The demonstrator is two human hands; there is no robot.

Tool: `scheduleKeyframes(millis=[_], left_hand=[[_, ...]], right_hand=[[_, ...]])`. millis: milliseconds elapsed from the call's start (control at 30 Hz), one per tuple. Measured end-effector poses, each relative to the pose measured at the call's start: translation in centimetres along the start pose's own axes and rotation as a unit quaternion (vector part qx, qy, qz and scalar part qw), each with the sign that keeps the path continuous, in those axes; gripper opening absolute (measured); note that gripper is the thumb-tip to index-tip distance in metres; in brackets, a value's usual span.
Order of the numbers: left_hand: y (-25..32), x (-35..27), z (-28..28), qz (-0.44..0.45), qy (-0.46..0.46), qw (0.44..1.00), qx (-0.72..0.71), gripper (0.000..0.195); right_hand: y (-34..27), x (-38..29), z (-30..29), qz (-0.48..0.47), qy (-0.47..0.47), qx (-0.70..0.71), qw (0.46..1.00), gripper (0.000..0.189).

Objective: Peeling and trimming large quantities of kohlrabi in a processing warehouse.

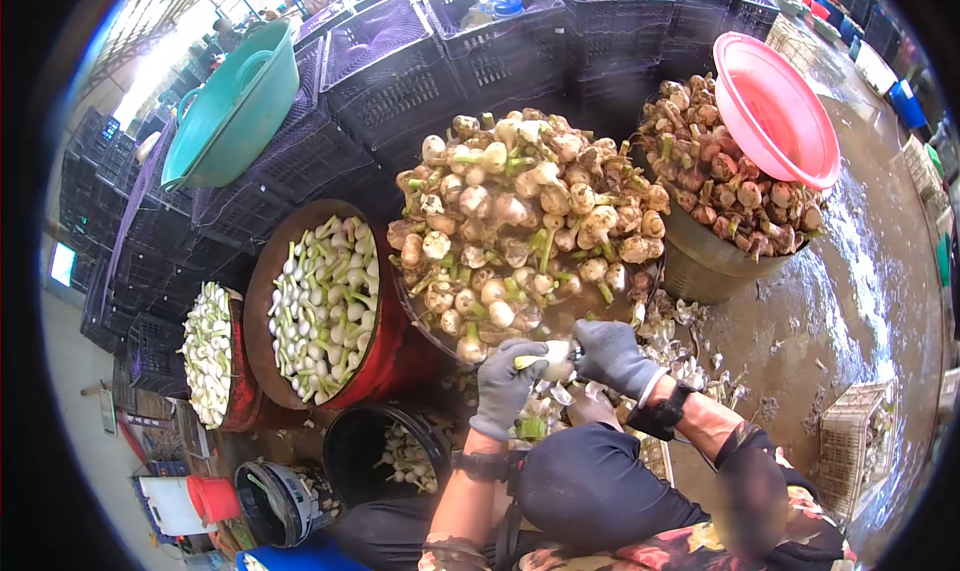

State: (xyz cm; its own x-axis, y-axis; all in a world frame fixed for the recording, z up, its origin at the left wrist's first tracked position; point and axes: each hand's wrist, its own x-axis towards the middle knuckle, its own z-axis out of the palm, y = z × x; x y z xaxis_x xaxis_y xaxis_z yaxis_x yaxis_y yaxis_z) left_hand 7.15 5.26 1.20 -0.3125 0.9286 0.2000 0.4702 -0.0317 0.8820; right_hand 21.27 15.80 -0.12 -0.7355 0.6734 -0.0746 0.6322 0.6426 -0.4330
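Observation:
My left hand, in a grey glove, grips a white garlic bulb whose short green stem points left. On the bulb's other side my gloved right hand is closed around a small dark tool, mostly hidden by the fingers, that meets the bulb. Just beyond both hands rises a heap of muddy garlic bulbs in a wide round container. Loose white garlic skins lie below and to the right of my hands.
Peeled garlic fills a red drum at left. A black bucket holds more bulbs. A pink basin rests on unpeeled garlic at right; a teal tub sits on black crates. The floor looks wet.

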Motion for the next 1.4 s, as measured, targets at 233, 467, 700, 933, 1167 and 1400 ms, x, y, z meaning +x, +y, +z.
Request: scheduleKeyframes(millis=[233,467,700,933,1167,1400], left_hand=[[-1.0,-1.3,-0.4,-0.184,0.108,0.855,-0.473,0.018],[-3.6,-2.3,1.6,-0.264,0.126,0.743,-0.602,0.019],[-4.4,-2.1,1.4,-0.31,0.182,0.786,-0.502,0.009],[-5.6,0.0,-6.7,-0.175,0.321,0.776,-0.513,0.017],[-3.4,0.1,-9.4,-0.206,0.252,0.721,-0.611,0.032],[-2.5,-1.0,-2.5,-0.221,0.02,0.962,-0.157,0.058]], right_hand=[[7.0,-4.4,1.5,0.139,-0.187,-0.064,0.97,0.027],[2.0,-2.1,0.1,0.138,-0.174,0.59,0.777,0.043],[-0.7,-0.1,0.0,0.095,-0.136,0.459,0.873,0.014],[0.4,2.3,-2.5,0.079,-0.136,0.756,0.635,0.01],[5.6,4.6,4.7,-0.077,-0.216,-0.044,0.972,0.046],[4.7,4.6,4.0,-0.019,-0.219,0.056,0.974,0.034]])
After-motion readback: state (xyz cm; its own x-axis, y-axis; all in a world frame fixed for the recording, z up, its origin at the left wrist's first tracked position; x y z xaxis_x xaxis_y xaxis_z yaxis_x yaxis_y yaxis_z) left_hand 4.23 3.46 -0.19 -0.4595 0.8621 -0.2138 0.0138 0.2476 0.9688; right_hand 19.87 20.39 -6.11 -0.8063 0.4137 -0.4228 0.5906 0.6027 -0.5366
